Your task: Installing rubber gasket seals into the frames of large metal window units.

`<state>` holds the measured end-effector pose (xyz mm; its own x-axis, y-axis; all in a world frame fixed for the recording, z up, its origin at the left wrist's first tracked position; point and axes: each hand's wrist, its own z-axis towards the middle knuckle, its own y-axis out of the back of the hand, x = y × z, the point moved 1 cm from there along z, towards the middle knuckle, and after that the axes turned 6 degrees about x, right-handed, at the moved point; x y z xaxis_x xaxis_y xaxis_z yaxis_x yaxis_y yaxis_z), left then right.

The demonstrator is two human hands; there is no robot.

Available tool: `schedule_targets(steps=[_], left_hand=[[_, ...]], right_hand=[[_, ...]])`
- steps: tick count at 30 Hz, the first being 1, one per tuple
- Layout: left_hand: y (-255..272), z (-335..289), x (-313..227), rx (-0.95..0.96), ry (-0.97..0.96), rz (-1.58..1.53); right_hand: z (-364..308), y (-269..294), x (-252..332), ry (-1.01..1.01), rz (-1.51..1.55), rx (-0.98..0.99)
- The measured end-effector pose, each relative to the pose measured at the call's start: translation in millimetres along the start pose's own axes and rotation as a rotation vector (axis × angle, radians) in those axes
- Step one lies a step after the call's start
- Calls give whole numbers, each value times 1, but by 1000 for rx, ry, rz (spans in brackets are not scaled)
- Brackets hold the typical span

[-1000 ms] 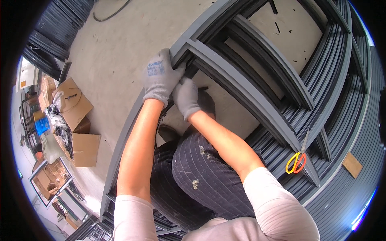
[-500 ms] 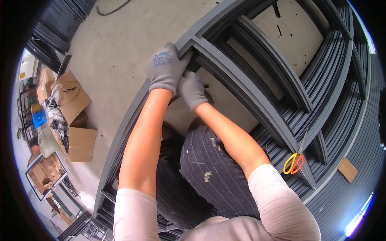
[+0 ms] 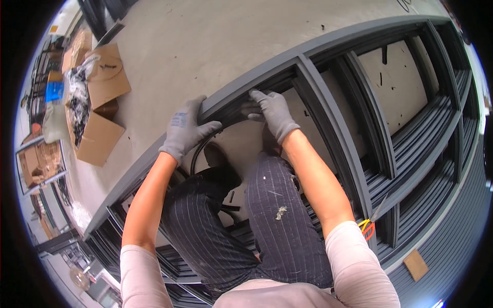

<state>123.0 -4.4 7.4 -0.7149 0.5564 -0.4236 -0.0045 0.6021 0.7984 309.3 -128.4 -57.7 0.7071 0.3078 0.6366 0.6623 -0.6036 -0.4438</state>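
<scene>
Grey frame [image 3: 251, 77] | left hand [image 3: 186, 129] spread over it | right hand [image 3: 275, 114] inside

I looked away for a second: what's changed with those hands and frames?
The left hand has moved leftward along the gray outer rail, away from the crossbar and the right hand, which remains by the rail's inner side. The scissors still lie on the stacked frames; the cardboard box stays open.
</scene>
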Motion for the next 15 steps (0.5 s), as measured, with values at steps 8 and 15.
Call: schedule_targets(steps=[8, 15], left_hand=[[-10, 6, 7, -114, -112, 243], [-12, 4, 13, -164, -164, 171]], right_hand=[[-3, -3, 8, 10, -110, 43], [-6, -7, 3, 16, -114, -11]])
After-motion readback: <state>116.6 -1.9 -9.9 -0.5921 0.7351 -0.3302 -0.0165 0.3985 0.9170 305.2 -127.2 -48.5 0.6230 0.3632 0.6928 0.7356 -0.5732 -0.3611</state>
